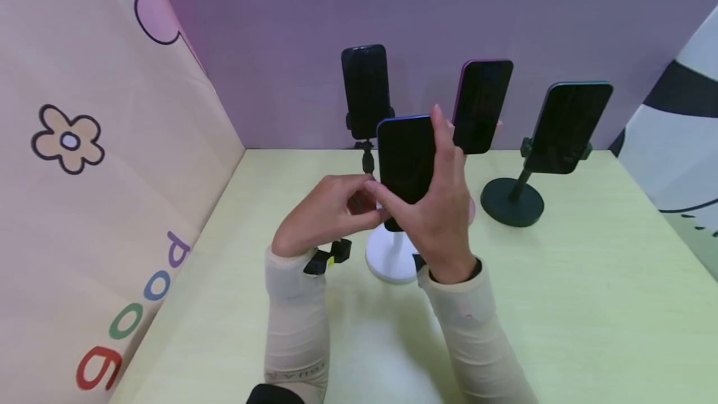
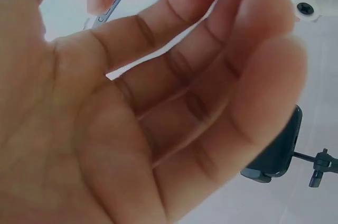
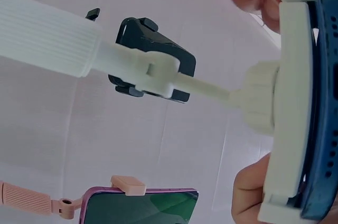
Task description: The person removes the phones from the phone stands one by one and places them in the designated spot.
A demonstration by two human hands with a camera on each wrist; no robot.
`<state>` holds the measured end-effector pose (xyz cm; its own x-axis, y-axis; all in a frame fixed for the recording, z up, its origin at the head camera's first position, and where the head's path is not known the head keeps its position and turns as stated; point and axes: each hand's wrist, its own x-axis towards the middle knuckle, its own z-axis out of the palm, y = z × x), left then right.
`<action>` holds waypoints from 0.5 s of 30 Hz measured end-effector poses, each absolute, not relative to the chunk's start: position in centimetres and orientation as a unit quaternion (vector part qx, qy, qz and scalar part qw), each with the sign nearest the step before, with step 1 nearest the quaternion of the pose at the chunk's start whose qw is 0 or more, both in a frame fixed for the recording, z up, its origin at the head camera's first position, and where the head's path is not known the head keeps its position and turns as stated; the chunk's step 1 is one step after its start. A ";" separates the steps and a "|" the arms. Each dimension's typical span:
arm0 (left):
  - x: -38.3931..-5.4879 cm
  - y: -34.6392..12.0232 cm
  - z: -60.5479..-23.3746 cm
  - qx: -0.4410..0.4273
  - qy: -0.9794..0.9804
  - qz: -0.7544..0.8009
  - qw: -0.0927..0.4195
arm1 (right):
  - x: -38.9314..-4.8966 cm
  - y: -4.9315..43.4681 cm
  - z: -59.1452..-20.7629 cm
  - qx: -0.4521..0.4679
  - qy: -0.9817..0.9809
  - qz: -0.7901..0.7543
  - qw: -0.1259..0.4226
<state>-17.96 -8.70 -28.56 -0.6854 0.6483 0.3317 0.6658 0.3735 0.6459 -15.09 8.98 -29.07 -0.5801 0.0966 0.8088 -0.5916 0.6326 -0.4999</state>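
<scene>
A phone with a blue frame (image 1: 406, 154) sits upright in the white clamp (image 3: 290, 102) of a white stand, whose round base (image 1: 387, 257) is on the table. My right hand (image 1: 445, 217) grips the phone's right side, with the index finger along the edge and the thumb across the lower front. At the lower left, my left hand (image 1: 320, 214) has its thumb and index finger at the clamp's end. Its other fingers curve loosely in the left wrist view. The exact contact of the left fingertips is partly hidden.
Behind stand a black phone (image 1: 366, 92) on a black stand, a pink-edged phone (image 1: 483, 105) on a pink stand, and a green-edged phone (image 1: 572, 129) on a dark green stand (image 1: 512, 202). A purple backdrop (image 1: 426, 11) closes the table's far side; a printed cloth (image 1: 123, 204) borders the left.
</scene>
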 end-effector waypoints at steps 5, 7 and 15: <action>-18.2 -8.7 -28.7 -0.402 -0.823 -0.402 0.006 | -15.3 9.1 -29.4 0.171 -0.790 0.398 0.434; -18.2 -8.9 -28.7 -0.406 -0.819 -0.406 0.005 | -15.3 9.0 -29.5 0.177 -0.788 0.396 0.436; -18.6 -8.9 -28.9 -0.421 -0.806 -0.415 -0.007 | -15.2 9.2 -29.6 0.174 -0.785 0.398 0.441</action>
<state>-18.64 -8.90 -28.87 -0.6447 0.6850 0.3392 0.6739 0.3000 0.6752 -15.21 9.19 -29.62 -0.5505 0.0779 0.8312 -0.6248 0.6219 -0.4720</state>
